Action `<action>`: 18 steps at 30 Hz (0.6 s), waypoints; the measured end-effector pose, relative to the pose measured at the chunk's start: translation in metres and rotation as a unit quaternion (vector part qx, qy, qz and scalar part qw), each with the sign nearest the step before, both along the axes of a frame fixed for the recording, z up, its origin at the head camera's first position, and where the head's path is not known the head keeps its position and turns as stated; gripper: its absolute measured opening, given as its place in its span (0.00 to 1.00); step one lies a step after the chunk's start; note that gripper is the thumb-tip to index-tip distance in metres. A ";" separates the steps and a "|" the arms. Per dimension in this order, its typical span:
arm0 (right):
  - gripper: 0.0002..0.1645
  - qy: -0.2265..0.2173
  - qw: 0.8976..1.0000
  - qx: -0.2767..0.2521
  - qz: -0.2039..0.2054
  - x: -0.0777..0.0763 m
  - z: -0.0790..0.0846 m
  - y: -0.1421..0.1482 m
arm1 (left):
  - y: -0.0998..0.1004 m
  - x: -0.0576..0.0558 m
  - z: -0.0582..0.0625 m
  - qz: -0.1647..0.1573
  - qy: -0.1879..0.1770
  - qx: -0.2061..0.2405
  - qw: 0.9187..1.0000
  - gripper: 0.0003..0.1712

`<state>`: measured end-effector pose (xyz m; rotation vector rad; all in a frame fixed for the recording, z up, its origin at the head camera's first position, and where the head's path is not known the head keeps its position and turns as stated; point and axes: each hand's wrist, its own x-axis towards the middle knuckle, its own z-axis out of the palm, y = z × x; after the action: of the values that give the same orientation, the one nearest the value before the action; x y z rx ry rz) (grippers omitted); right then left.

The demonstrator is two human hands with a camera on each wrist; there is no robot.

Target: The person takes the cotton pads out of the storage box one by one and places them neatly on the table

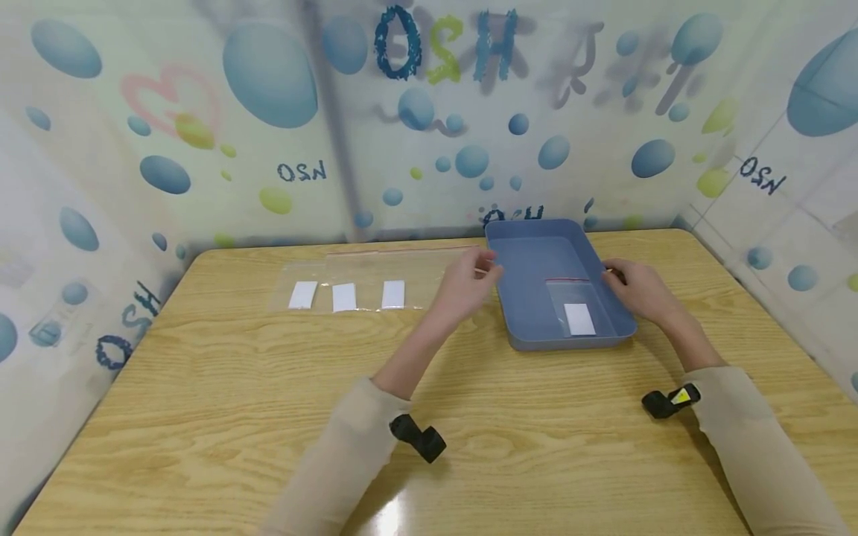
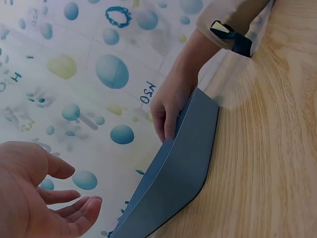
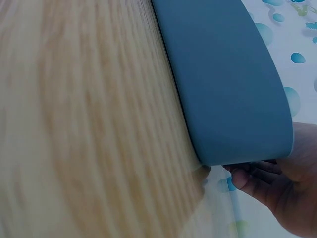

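A blue-grey tray (image 1: 536,249) stands on the table at the back right. Inside it lies a clear zip bag (image 1: 560,305) with a white rectangle (image 1: 579,319) in or on it. My right hand (image 1: 637,286) grips the tray's right side wall, its fingers bent at the rim in the left wrist view. Just off the left rim hovers my left hand (image 1: 467,281), fingers loosely bent; the left wrist view shows nothing between the thumb and fingers. To its left, overlapping clear zip bags (image 1: 362,268) lie in a row, with white rectangles (image 1: 345,297) along them.
The wood-grain table (image 1: 268,417) meets a patterned curtain (image 1: 415,134) behind the tray, and similar sheeting rises at both sides. A small black camera (image 1: 418,438) sits on the left cuff, another black camera (image 1: 670,400) on the right cuff.
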<state>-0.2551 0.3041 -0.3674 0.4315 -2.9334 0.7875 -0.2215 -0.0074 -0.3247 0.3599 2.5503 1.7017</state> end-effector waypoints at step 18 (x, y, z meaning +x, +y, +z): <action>0.22 0.001 1.000 0.006 -0.001 -0.001 -0.001 0.001 | 0.034 0.001 -0.009 -0.021 -0.001 -0.031 0.999 0.20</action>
<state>-0.2562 0.3047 -0.3680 0.4300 -2.9385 0.7679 -0.2201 0.0269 -0.3339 0.4057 2.5674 1.6044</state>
